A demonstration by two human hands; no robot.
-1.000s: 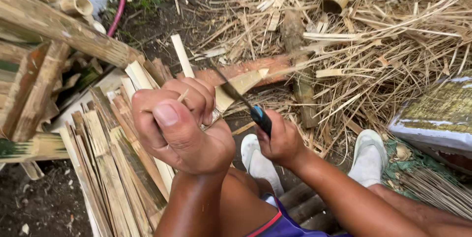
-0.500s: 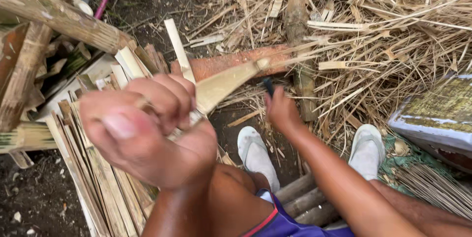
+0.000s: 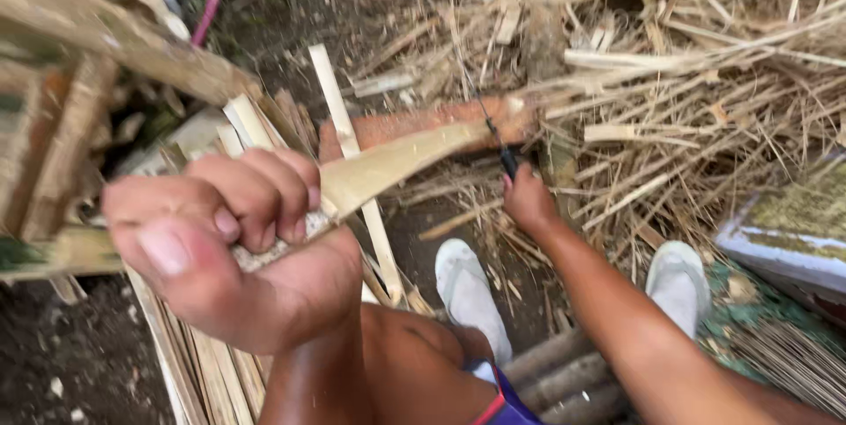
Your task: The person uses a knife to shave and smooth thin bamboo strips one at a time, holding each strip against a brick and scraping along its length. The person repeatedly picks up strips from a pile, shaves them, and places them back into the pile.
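From the head camera, the left hand (image 3: 233, 253) is gripping the near end of a bamboo strip (image 3: 397, 161), fingers wrapped tight around it. The strip is slanting up and away toward the right hand (image 3: 529, 200), which is closing around a dark-handled knife (image 3: 502, 147) whose blade is meeting the strip's far end. Two white shoes (image 3: 471, 293) are resting on the ground beside split bamboo slats (image 3: 189, 363) and dry shavings (image 3: 687, 99).
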